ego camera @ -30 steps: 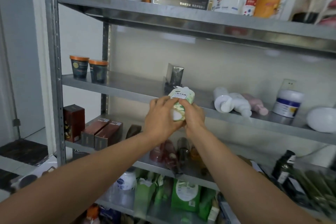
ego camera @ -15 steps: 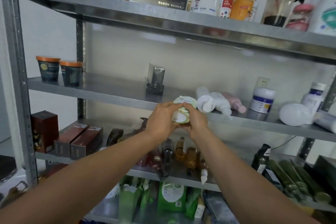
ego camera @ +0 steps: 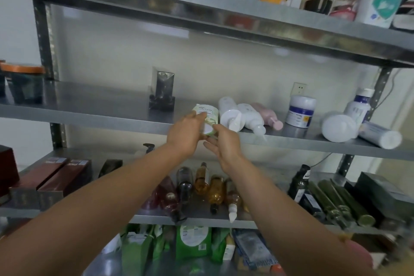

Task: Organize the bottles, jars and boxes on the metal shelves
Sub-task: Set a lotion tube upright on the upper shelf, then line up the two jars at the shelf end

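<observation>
The left hand [ego camera: 186, 134] grips a pale green bottle [ego camera: 208, 116], fingers curled round its side. At 4 o'clock of it, the right hand [ego camera: 224, 143] is loosely spread, fingertips at the bottle's lower end. The bottle lies at the middle shelf's [ego camera: 89, 107] front edge, white bottles [ego camera: 230, 112] lying just beside it at 3 o'clock.

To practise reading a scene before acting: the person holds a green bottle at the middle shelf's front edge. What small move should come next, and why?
Probably lay the green bottle down just left of the white bottle. The left hand grips it above the middle shelf, one end forward like the bottles lying alongside, and that spot looks bare.
</observation>
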